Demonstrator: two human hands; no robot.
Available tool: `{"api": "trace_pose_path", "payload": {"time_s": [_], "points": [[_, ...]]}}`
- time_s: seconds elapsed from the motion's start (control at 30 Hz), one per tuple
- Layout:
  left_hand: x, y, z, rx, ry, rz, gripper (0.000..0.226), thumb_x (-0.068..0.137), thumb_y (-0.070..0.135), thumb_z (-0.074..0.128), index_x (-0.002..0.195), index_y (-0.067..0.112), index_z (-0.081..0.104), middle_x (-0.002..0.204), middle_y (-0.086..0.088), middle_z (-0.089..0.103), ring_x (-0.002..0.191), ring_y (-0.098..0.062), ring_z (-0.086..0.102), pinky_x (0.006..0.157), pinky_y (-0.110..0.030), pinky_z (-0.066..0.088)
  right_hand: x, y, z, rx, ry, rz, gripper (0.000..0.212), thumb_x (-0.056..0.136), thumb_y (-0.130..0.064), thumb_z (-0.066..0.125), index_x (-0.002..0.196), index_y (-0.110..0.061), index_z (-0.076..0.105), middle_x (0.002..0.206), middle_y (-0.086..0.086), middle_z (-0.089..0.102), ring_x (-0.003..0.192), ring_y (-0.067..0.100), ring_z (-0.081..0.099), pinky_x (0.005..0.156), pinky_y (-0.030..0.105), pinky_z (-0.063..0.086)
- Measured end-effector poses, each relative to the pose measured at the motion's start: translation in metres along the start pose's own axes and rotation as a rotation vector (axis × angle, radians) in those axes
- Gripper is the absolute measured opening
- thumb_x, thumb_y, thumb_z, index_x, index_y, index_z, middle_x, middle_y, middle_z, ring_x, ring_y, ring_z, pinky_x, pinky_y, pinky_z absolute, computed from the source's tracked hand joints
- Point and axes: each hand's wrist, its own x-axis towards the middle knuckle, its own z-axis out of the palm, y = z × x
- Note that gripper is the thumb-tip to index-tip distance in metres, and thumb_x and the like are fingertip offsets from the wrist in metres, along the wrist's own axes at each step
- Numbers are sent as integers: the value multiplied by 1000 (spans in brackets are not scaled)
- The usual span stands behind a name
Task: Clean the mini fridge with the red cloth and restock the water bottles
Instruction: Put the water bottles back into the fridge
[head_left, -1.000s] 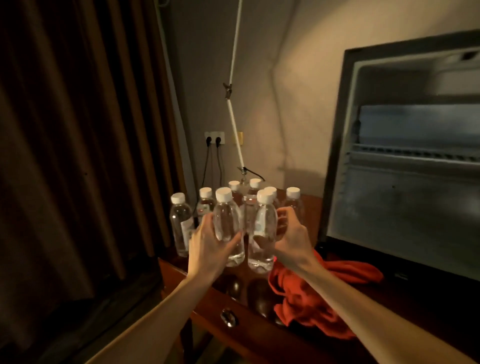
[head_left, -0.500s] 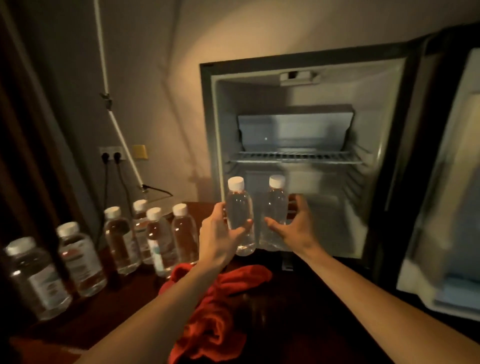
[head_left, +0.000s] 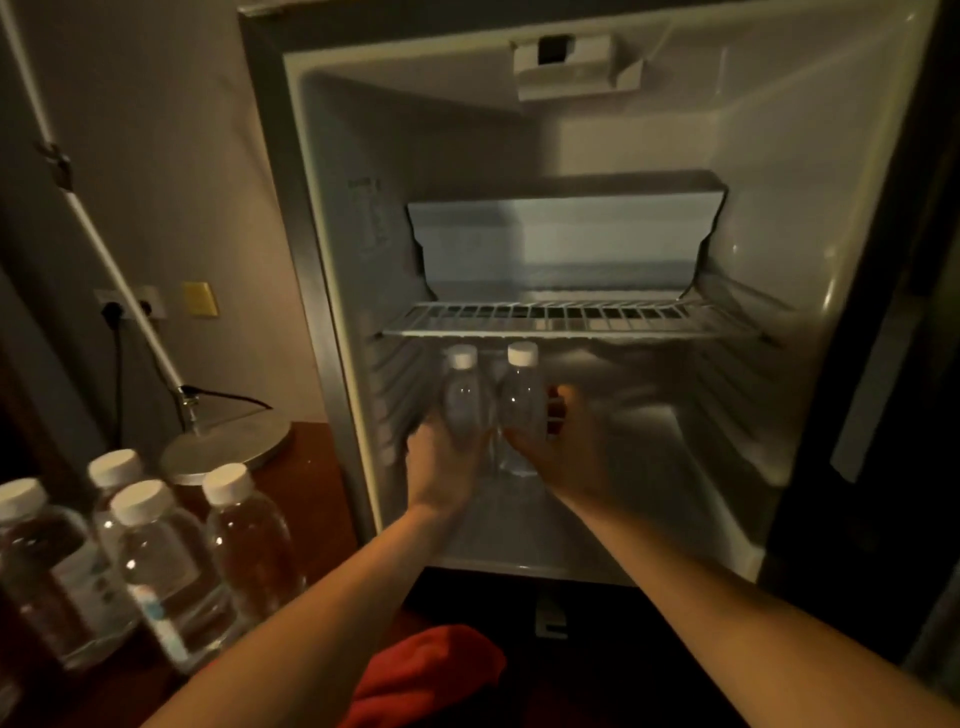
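Head cam has me reaching into the fridge (head_left: 332, 291), one bottle per hand. Left hand (head_left: 441, 470) is wrapped round the lower body of the left bottle (head_left: 464, 402), fingers curled behind it so I can't see them, thumb side toward me. Right hand (head_left: 558, 462) grips the right bottle (head_left: 521, 410) the same way, fingertips (head_left: 558, 402) showing past its right side. Both bottles are upright, side by side and about touching, under the wire shelf (head_left: 571, 319) in the lower compartment; can't tell if they're down on the floor of it yet or just above. Handling-wise these look full, so I'd guess a bit of weight in each, thin plastic that gives if you squeeze, and smooth sides that could slip. Mid to lower body is the place to hold, not the cap (head_left: 522, 354), so they go down flat without tipping. Four more bottles (head_left: 166, 566) wait on the desk (head_left: 311, 467) to the left, next to the lamp base (head_left: 228, 449), and the cloth (head_left: 431, 670) sits bunched under my forearms. Versus half a second back: the pair was out in front of the opening, now it's inside under the shelf, and my head has come in closer, so the fridge fills the view and its door has dropped out on the right.
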Motion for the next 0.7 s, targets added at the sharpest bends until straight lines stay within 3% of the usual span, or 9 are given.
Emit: {"api": "trace_pose_path", "payload": {"time_s": [0.1,0.23,0.37,0.47,0.57,0.7], "points": [[13,-4,13,-67,4,-9,48,91,44,61,120,6,62,105,-15,71,102,-32,64,75,-24,39,11,10,9,17,3,17,44,72,-29,84,105,-17,57,91,-5,69,81,8,68,71,41,57],[24,-15,27,-79,2,-10,61,86,35,71,133,2,48,130,-20,59,124,-37,51,95,-31,37,22,20,13,22,-12,40,52,68,-46,80,106,-19,56,90,-1,70,81,13,69,69,49,56],[29,-20,33,-140,21,-7,68,87,32,72,141,4,40,142,-18,49,134,-34,41,107,-35,34,23,16,16,6,-13,42,51,72,-44,82,109,-21,56,93,-8,70,83,3,68,73,41,58],[30,-23,34,-158,9,12,74,87,29,73,147,7,34,149,-15,43,140,-31,34,113,-35,28,22,16,17,8,-23,48,54,71,-48,82,110,-25,54,96,-7,70,85,5,69,74,42,58],[27,-23,32,-121,8,3,70,86,27,73,143,3,39,145,-17,46,138,-32,38,110,-29,28,19,16,14,-17,-46,63,54,73,-45,82,112,-21,54,96,-9,69,86,3,68,74,38,59],[9,-22,20,-28,-18,-27,59,87,28,69,134,-1,47,132,-23,56,125,-37,51,98,-28,33,6,3,6,-88,-32,119,47,75,-41,80,107,-20,54,90,-16,61,85,5,63,70,22,52]]}}
